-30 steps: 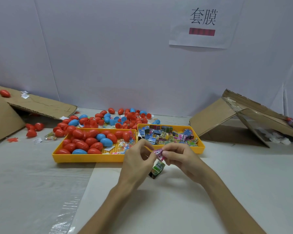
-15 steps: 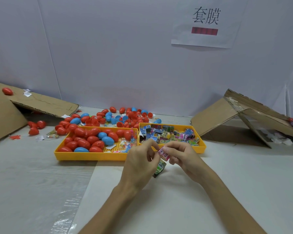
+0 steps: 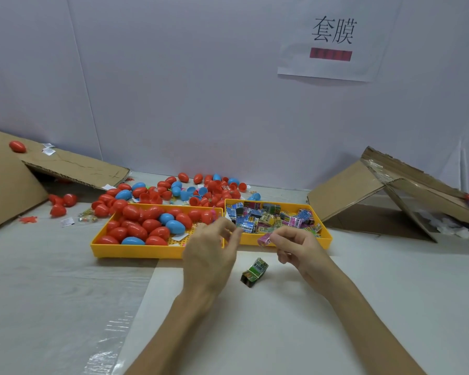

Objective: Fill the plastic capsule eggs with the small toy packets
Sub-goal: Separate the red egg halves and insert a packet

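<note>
My right hand (image 3: 295,249) pinches a small pink toy packet (image 3: 263,239) in front of the right yellow tray (image 3: 326,240), which holds several colourful packets. My left hand (image 3: 210,254) hovers just left of it with loosely curled fingers and holds nothing. A green packet (image 3: 254,272) lies on the table between my hands. The left yellow tray (image 3: 136,251) holds several red and blue capsule eggs (image 3: 144,226). More eggs (image 3: 201,188) lie loose behind the trays.
Flattened cardboard (image 3: 71,169) leans at the left with a red egg (image 3: 17,146) on it. A folded cardboard box (image 3: 390,190) stands at the right. A paper sign (image 3: 332,36) hangs on the white back wall. Plastic film (image 3: 103,347) covers the table at the left.
My left hand has let go of the pink packet and drawn slightly left. My right hand keeps the packet and has moved a little right.
</note>
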Available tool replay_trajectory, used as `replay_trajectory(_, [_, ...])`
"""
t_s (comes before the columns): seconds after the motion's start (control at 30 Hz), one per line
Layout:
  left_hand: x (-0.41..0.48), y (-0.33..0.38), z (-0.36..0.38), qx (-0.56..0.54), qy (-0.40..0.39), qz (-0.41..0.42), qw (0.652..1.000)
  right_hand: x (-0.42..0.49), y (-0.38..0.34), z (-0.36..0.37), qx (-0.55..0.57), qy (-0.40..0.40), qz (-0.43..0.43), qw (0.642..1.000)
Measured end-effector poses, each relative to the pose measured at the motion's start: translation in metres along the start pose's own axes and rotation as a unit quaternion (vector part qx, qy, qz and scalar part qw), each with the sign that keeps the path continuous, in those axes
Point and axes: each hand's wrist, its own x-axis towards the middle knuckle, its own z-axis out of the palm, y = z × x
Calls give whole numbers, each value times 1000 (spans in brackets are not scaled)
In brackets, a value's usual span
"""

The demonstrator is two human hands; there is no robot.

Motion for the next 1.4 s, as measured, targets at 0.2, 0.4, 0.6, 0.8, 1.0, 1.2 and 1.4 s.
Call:
replay_trajectory(0.2, [23,-31,-31,200,127,-150,960,0,0,1,6,7,-4,1000])
replay_trajectory(0.4, [26,-53,-40,246,34,-256,934,2,1,1,17,24,-2,1000])
replay_trajectory(0.6, [26,-43,-37,136,152,-119,972,2,-1,0,53,59,-4,997])
replay_trajectory(0.8, [27,-15,-30,-403,-34,-206,891,1,-4,-2,96,50,-3,994])
replay_trajectory(1.0, [18,-1,-18,-573,-158,-291,749,1,-4,-3,147,15,-3,989])
replay_trajectory(1.2, [12,2,-8,-509,-197,-291,786,0,-4,-1,130,-2,-2,992])
replay_trajectory(1.4, [10,1,-4,-475,-205,-292,805,-1,-5,1,90,-11,-4,996])
